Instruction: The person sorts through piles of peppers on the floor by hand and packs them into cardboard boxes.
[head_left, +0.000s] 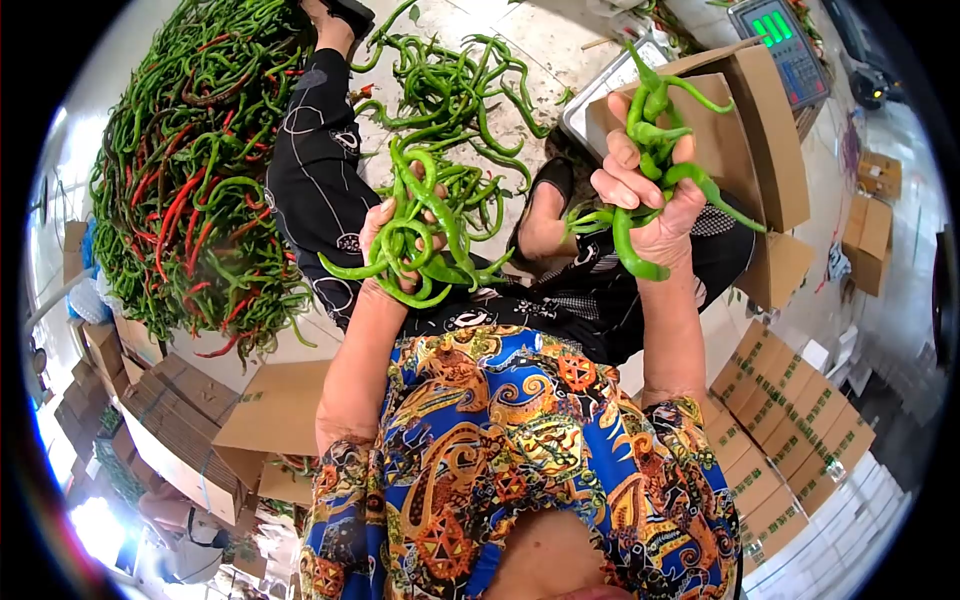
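My left hand [378,228] is closed around a bunch of long, curling green chili peppers [448,222], held above my lap. Parts of its fingers are hidden behind the peppers. On the other side, my right hand [668,212] is raised and wrapped round a second bunch of green chili peppers [652,135], with tips and stems sticking out above and below the fist. Between my feet, more loose green chili peppers [440,85] lie on the floor. An open cardboard box [775,130] stands just beyond my right hand.
A large heap of green and red peppers [170,190] rises at the left by my leg. A scale display [780,40] with green digits stands behind the box. Stacked cartons [790,410] lie behind me at right, flattened cardboard [180,400] at left. A person [185,530] shows at lower left.
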